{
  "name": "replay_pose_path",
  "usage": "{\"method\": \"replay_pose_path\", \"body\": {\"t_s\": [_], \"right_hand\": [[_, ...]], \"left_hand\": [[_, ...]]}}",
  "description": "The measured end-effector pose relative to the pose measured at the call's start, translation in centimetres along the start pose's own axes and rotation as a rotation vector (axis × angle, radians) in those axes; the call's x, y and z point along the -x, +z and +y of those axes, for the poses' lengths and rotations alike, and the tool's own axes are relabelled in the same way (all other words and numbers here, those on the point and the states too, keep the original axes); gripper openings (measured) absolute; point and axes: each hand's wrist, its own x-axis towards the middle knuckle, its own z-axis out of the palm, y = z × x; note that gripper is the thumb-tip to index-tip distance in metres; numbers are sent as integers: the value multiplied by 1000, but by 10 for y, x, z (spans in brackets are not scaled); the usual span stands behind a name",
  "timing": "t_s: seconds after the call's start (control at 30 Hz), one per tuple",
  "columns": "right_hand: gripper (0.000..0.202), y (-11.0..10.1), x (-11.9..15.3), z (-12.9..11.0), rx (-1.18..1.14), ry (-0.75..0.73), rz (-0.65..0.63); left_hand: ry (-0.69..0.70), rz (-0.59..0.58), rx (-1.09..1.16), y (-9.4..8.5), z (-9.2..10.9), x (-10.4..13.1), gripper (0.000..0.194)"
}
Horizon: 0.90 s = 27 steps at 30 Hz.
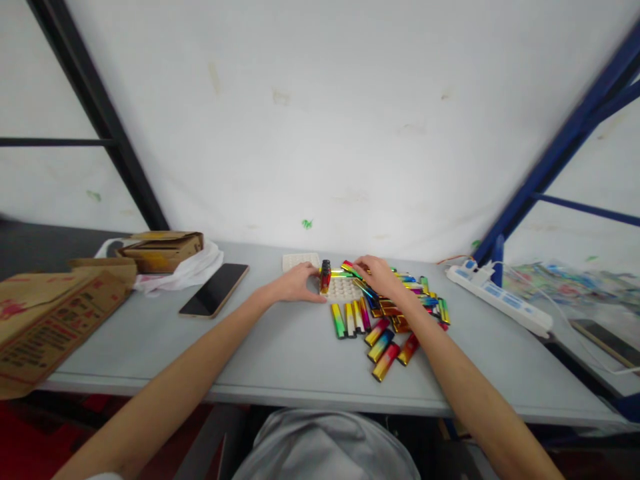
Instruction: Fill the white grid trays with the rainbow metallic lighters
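Note:
My left hand (pixel 299 284) is beside a white gridded tray (pixel 343 289), its thumb and fingers apart. Its fingertips come close to a short row of lighters (pixel 325 277) standing upright at the tray's left end; whether they touch is unclear. Between the fingers of my right hand (pixel 379 275) is a shiny red and green lighter (pixel 351 269), held tilted over the tray's right side. Under and around that forearm lies a pile of metallic multicoloured lighters (pixel 400 307), partly hidden by it. Several more lighters (pixel 350 319) lie side by side in front of the tray.
Behind my left hand lies another white gridded tray (pixel 300 260). A phone (pixel 215 291), a white plastic bag (pixel 200 267) and cardboard boxes (pixel 65 313) occupy the left. To the right are a power strip (pixel 500 298) with cables and a blue metal frame (pixel 560 140).

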Motion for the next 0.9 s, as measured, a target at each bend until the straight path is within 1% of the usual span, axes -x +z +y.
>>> {"method": "replay_pose_path", "body": {"t_s": [0.1, 0.2, 0.27, 0.3, 0.4, 0.47, 0.63, 0.7, 0.77, 0.83, 0.9], "right_hand": [[25, 4, -7, 12, 12, -44, -77], [22, 11, -20, 13, -6, -113, -150], [20, 14, -31, 12, -51, -136, -232], [21, 14, -36, 11, -76, -121, -281], [22, 13, -50, 13, -126, -13, -404], [21, 11, -55, 14, -120, 36, -433], [21, 6, -55, 17, -137, 66, -503], [18, 3, -51, 19, -212, 51, -469], [21, -2, -44, 20, -340, 49, -378], [29, -8, -36, 19, -502, 97, -271], [38, -14, -26, 16, -654, 187, -189]], "left_hand": [[-8, 5, -31, -4, -3, 2, 73], [-9, -2, -62, -6, -4, 3, 71], [-8, -15, -86, -7, -3, 3, 70], [-9, -22, -99, -8, -2, 3, 69], [-17, -40, -126, -11, 2, 4, 71], [-17, -51, -126, -13, 4, 4, 71], [3, -71, -130, -13, 5, 4, 72], [2, -74, -136, -13, 4, 5, 74], [-2, -73, -135, -12, 4, 5, 75], [-1, -67, -127, -11, 5, 5, 73], [-5, -50, -116, -8, 8, 4, 72]]}}
